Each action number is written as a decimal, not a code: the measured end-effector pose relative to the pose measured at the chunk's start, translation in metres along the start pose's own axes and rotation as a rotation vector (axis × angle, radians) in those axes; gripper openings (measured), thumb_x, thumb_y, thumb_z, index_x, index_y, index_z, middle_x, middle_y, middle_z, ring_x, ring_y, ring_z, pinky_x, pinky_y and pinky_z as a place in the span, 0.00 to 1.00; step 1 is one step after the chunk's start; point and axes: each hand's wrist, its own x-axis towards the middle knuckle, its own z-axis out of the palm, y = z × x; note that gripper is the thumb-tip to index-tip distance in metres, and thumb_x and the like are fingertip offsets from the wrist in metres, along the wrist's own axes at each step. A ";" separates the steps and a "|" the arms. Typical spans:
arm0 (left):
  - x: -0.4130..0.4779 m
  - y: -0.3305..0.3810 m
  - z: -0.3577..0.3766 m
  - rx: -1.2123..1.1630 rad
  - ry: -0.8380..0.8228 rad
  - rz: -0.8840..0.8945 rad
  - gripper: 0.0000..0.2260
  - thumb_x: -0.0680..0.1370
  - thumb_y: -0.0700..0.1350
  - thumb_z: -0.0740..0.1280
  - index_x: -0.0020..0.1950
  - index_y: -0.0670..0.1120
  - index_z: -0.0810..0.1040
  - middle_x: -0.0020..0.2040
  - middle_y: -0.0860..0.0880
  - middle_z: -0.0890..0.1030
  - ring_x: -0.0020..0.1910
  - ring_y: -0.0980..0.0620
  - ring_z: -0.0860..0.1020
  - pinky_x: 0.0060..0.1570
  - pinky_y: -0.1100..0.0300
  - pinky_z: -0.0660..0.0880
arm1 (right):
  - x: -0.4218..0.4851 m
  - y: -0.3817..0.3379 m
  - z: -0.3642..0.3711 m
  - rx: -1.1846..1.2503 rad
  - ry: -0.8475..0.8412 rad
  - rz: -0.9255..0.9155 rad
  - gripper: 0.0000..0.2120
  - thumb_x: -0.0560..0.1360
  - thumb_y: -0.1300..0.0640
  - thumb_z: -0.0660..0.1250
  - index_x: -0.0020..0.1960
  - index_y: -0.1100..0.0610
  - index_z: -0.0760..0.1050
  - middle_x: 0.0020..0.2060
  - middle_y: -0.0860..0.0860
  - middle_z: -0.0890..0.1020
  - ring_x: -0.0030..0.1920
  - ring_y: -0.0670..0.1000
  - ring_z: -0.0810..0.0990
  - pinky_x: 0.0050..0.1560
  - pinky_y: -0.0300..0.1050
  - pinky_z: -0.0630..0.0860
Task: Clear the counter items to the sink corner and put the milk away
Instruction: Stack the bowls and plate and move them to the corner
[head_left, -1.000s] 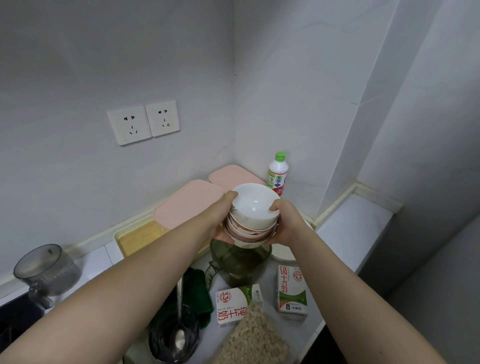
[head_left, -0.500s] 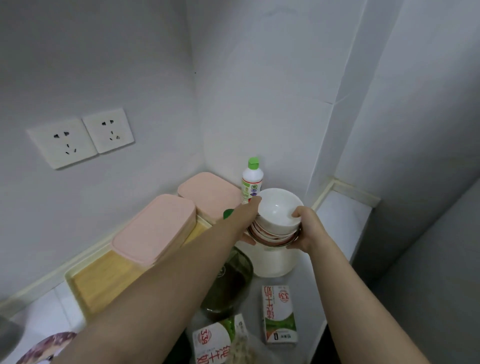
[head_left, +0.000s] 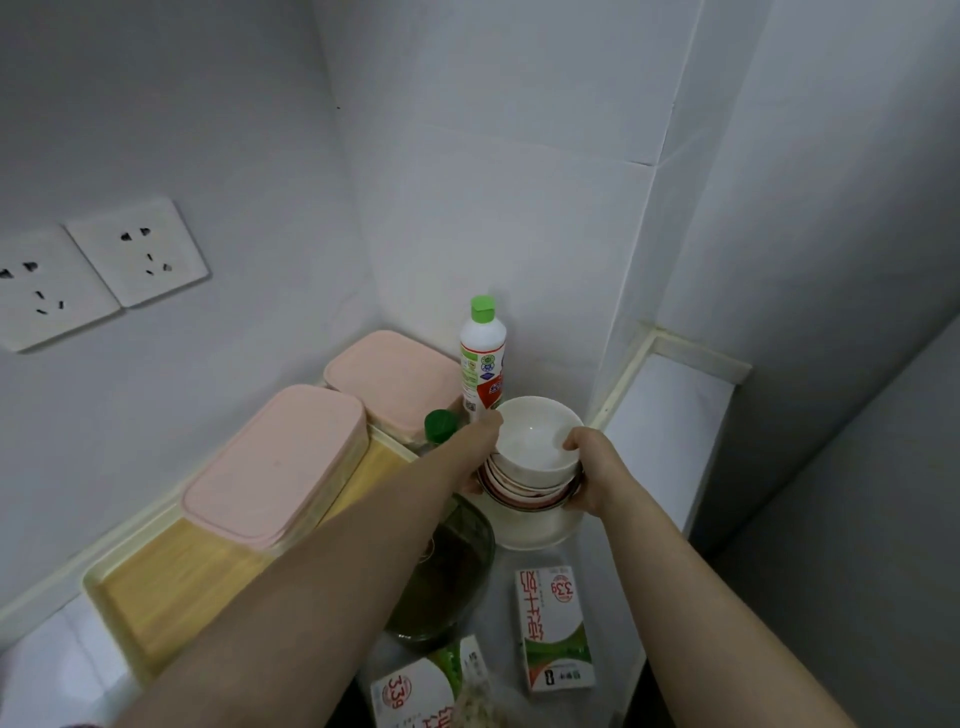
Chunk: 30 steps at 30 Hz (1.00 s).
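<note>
Counter (head_left: 670, 415) corner, bowl stack (head_left: 535, 447) gripped by left hand (head_left: 475, 447), right hand (head_left: 592, 478), milk carton (head_left: 553, 629) nearer

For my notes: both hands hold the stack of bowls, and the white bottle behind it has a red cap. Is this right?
No. In the head view the white bottle has a green cap, not red. The left hand and right hand do hold the stack of bowls.

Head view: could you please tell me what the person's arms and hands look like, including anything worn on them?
Both are bare. The left forearm and right forearm show no sleeve or cuff as far up as the frame reaches. The left grip and right grip are ungloved hands; no watch, bracelet or ring shows on the sides in view.
</note>
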 end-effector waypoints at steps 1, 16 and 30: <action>-0.001 -0.001 -0.001 0.024 0.000 0.010 0.28 0.80 0.59 0.52 0.75 0.46 0.55 0.60 0.43 0.73 0.63 0.43 0.71 0.61 0.49 0.70 | 0.000 0.000 0.000 -0.011 0.008 -0.001 0.15 0.72 0.59 0.56 0.59 0.57 0.62 0.53 0.58 0.72 0.55 0.59 0.71 0.62 0.57 0.69; -0.010 -0.013 -0.008 0.407 0.090 0.137 0.28 0.80 0.61 0.48 0.74 0.45 0.61 0.69 0.43 0.70 0.67 0.43 0.70 0.65 0.49 0.68 | -0.005 0.001 -0.002 -0.157 0.022 -0.019 0.09 0.77 0.59 0.53 0.57 0.56 0.62 0.55 0.56 0.68 0.56 0.57 0.67 0.65 0.59 0.69; -0.005 -0.004 -0.028 0.262 -0.157 -0.047 0.39 0.73 0.70 0.55 0.77 0.50 0.52 0.75 0.46 0.62 0.74 0.44 0.59 0.70 0.47 0.58 | 0.021 0.003 -0.028 -0.310 0.285 -0.289 0.17 0.81 0.50 0.49 0.47 0.61 0.69 0.44 0.59 0.74 0.47 0.56 0.72 0.52 0.49 0.70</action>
